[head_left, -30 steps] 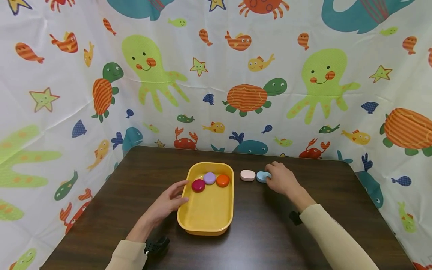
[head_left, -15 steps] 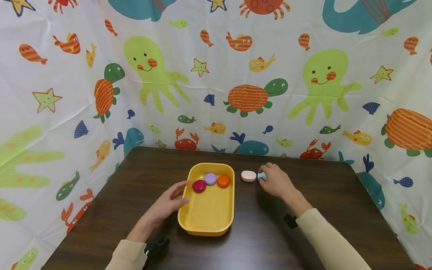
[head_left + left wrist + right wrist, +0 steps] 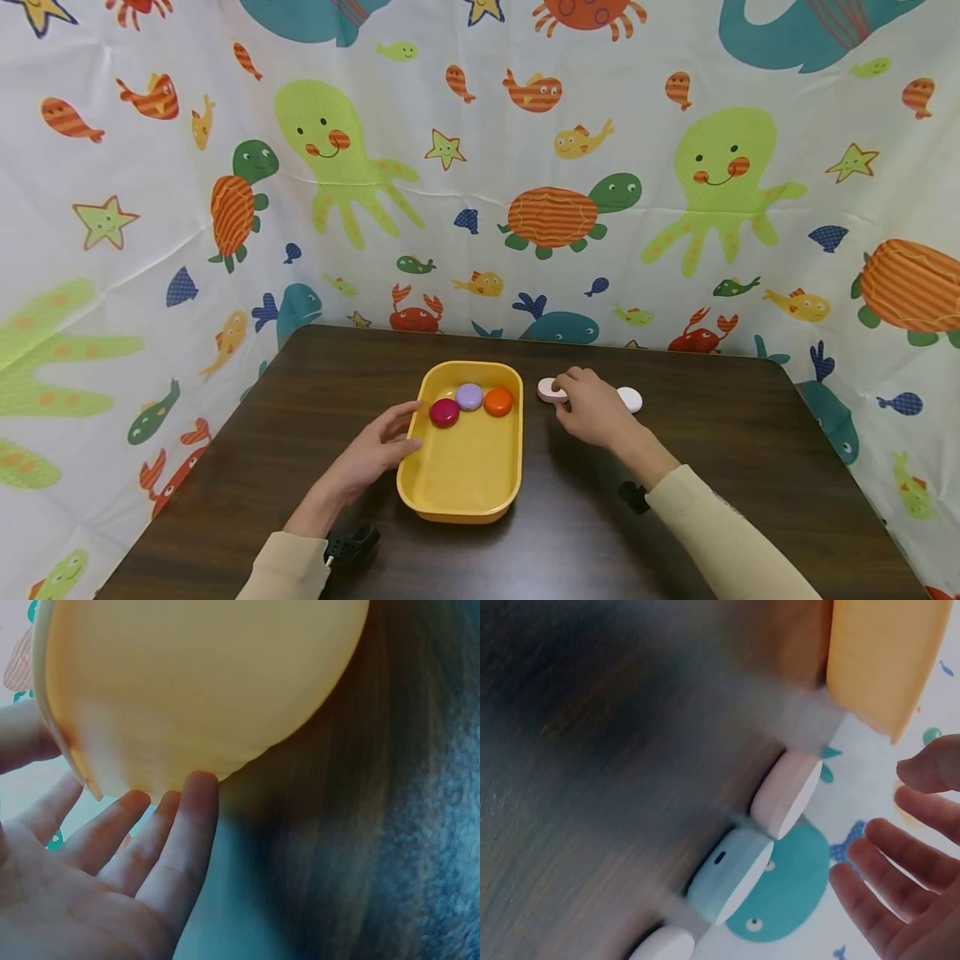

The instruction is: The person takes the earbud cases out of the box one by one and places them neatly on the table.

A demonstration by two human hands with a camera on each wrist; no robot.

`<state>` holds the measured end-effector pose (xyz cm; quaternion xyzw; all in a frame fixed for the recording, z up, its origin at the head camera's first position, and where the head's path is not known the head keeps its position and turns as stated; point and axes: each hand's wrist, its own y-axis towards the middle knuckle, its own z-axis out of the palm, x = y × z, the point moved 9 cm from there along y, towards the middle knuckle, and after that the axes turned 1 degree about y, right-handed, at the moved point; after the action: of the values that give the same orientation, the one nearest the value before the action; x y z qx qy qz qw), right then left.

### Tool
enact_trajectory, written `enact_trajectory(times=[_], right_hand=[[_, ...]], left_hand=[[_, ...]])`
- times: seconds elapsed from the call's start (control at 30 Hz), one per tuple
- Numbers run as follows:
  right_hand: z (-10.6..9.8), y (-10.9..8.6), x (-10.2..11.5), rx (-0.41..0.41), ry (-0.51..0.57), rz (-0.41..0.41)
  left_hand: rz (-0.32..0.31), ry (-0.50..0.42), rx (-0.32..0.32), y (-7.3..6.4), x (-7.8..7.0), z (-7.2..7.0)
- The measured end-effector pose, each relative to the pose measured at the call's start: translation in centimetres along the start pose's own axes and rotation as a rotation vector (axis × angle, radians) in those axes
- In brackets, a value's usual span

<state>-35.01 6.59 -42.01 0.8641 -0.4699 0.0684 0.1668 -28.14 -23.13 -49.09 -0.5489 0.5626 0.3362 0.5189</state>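
My left hand [image 3: 371, 450] is at the left side of a yellow tray [image 3: 461, 512], its fingertips against the outer wall in the left wrist view. Inside the tray lie a magenta disc [image 3: 444, 412], a lavender disc [image 3: 469, 397] and an orange disc [image 3: 498, 402]. My right hand [image 3: 596, 408] hovers by a pale pink oval case [image 3: 551, 392], partly covering it in the head view. The right wrist view shows its fingers extended and apart from the row: the pink case, a light blue case [image 3: 731, 874] with a small dark slot, and a white case [image 3: 630, 400].
The brown wooden table [image 3: 337, 375] extends around the tray and cases. A white curtain [image 3: 420, 183] printed with sea animals hangs behind and at both sides. Black wrist devices show below each hand.
My right hand has moved left from the blue case to the pink one, uncovering the white case and hiding the blue one in the head view. My left hand and the tray stay put.
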Motion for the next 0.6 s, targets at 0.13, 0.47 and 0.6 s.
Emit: enact_trajectory(times=[0.13, 0.47, 0.6], right_hand=[[0.3, 0.2, 0.9, 0.023, -0.009, -0.015], [0.6, 0.8, 3.2, 0.034, -0.04, -0.103], [0.6, 1.3, 3.9, 0.04, -0.063, -0.107]], left_hand=[[-0.001, -0.001, -0.003, 0.0, 0.1, 0.0], [0.013, 0.004, 0.01, 0.0, 0.0, 0.1], [0.018, -0.005, 0.013, -0.1, -0.1, 0.2]])
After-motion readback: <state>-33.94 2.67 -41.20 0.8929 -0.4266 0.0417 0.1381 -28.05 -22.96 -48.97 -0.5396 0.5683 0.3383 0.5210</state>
